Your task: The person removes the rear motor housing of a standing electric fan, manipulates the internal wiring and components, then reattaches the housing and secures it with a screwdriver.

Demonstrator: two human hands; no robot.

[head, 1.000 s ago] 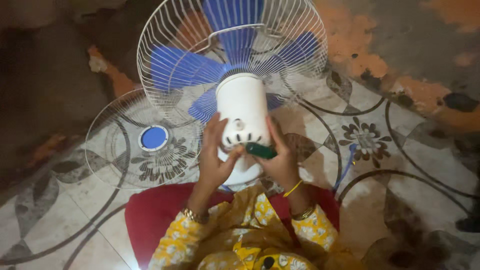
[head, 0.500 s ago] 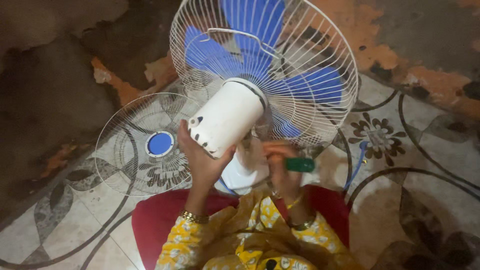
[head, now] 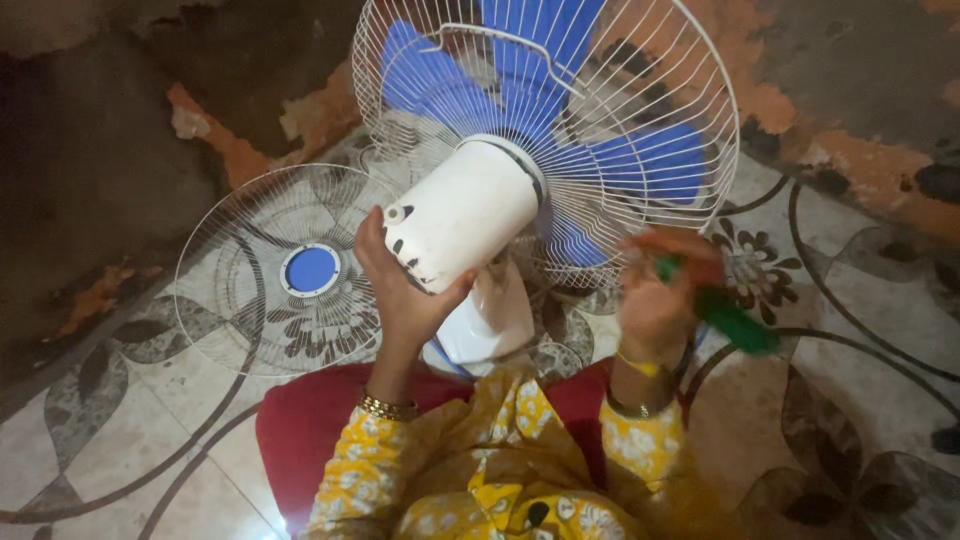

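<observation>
Fan motor housing (head: 465, 215) now sits tilted at frame center, my left hand (head: 400, 290) fingers wrapped under it. My right hand (head: 655, 300) has pulled away to the right, fingers closed around the green-handled screwdriver (head: 725, 315). Front grille (head: 285, 270) lies on the floor, left.

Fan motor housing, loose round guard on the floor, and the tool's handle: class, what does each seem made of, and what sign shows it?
Motor housing: probably moulded plastic, smooth white and slightly glossy, with vent slots at its end.
Loose guard: likely white-coated metal wire, seen in thin radial spokes around a blue centre disc.
Tool handle, in the right hand: looks like green plastic, though blurred.
</observation>
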